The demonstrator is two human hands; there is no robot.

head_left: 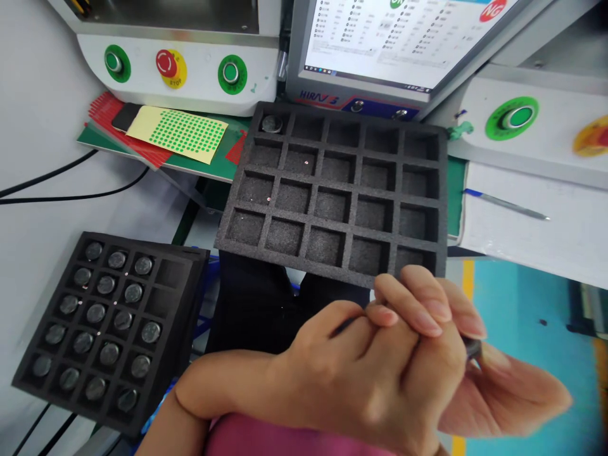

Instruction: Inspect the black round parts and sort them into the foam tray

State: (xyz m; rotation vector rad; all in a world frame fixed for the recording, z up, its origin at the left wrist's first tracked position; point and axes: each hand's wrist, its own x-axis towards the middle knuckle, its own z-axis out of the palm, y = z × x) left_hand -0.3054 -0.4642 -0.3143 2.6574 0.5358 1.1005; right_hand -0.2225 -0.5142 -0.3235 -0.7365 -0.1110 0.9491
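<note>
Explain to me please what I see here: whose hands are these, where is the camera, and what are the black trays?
The camera sits on a person's head and looks down at their own two hands. The left hand lies over the right hand; between them a small dark part shows, mostly hidden. On the left, a black foam tray holds round metal discs in most compartments. The larger foam tray ahead holds a single disc in its far left corner. Behind stand machines with green buttons, a red stop button and a monitor.
</note>
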